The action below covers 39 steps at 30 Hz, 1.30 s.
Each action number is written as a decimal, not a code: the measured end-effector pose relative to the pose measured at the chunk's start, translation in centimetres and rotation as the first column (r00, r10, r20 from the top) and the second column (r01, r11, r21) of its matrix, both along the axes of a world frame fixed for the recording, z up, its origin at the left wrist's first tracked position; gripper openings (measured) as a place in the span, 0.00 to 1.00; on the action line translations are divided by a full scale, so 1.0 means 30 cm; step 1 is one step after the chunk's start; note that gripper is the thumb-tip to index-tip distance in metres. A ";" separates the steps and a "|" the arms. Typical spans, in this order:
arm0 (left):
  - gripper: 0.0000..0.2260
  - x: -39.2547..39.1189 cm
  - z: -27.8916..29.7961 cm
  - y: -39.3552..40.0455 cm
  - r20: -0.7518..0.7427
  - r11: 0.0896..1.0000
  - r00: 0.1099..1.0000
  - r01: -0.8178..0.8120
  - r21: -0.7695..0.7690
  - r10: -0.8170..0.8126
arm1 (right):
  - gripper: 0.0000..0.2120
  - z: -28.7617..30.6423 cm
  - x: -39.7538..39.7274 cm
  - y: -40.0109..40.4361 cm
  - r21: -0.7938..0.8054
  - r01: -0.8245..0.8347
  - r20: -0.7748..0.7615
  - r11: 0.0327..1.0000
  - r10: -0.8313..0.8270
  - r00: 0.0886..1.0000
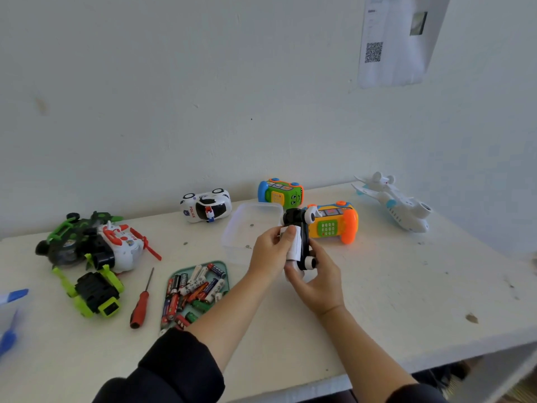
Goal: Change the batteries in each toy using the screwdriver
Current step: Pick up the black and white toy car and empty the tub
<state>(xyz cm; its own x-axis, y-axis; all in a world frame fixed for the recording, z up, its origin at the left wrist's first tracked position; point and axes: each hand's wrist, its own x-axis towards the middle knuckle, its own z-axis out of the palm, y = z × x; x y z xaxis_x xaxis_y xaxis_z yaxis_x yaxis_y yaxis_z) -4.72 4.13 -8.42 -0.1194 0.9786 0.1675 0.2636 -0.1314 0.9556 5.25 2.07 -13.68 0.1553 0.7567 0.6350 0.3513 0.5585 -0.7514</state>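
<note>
A white worktable (377, 301) set against a pale wall carries a spread of battery toys, most of them turned over or tipped on a side, presumably so their battery hatches can be reached. At the far right lies a white toy airplane (398, 205); at the left, a green-and-black stunt car (66, 237) is piled against a red-and-white toy vehicle (122, 242), with a lime-and-black toy car (96, 292) upside down in front of them. A white police car (206, 206) rests on its side near the wall, beside a green toy phone (280, 193) and an orange one (334, 222).

At centre, above the table, both hands work on a black-and-white toy car (302, 239) held on end, its underside apparently turned toward the left hand. The right hand (316, 274) cradles the toy from below, fingers curled round its body to steady it; the left hand (270, 251) pinches a white piece against the chassis, possibly the battery cover, though the view is too small to be sure.

Just behind the hands, a clear plastic tray (232, 245) holds a couple of small screws, kept there so that they do not stray. A green tray of loose batteries (194, 289) sits within easy reach, and the red-handled screwdriver (141, 303) lies untouched on the table to its left.
</note>
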 end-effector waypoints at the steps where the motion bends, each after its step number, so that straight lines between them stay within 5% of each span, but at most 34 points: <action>1: 0.13 0.003 -0.008 -0.003 -0.037 0.999 0.999 -0.027 0.017 0.028 | 0.24 -0.003 -0.001 0.002 -0.012 -0.006 0.008 1.000 0.006 1.000; 10: 0.19 0.013 0.011 0.011 -0.102 0.987 0.989 -0.121 -0.107 0.110 | 0.26 0.003 0.002 -0.009 0.004 -0.076 0.052 0.997 0.075 0.996; 15: 0.15 -0.023 0.038 0.001 0.310 0.927 0.943 0.219 -0.303 -0.121 | 0.26 -0.005 0.005 -0.006 -0.001 -0.073 0.019 0.997 0.073 0.997; 18: 0.14 -0.039 0.042 0.003 0.360 0.936 0.922 0.244 -0.252 -0.144 | 0.28 -0.015 0.010 -0.002 -0.028 -0.112 0.010 0.993 0.113 0.994; 24: 0.09 -0.070 0.138 0.005 0.343 0.984 0.936 0.124 -0.129 -0.073 | 0.32 -0.019 0.025 0.025 -0.219 -0.026 -0.147 0.975 -0.007 0.989; 30: 0.08 -0.282 0.314 0.052 0.478 0.989 0.867 -0.097 -0.113 0.140 | 0.17 -0.009 -0.022 0.146 -0.520 0.239 0.416 0.820 -0.001 0.909; 39: 0.13 -0.774 0.332 0.227 0.300 0.882 0.831 -0.420 -0.215 0.468 | 0.18 0.040 -0.112 0.314 -0.610 0.177 0.305 0.772 0.022 0.952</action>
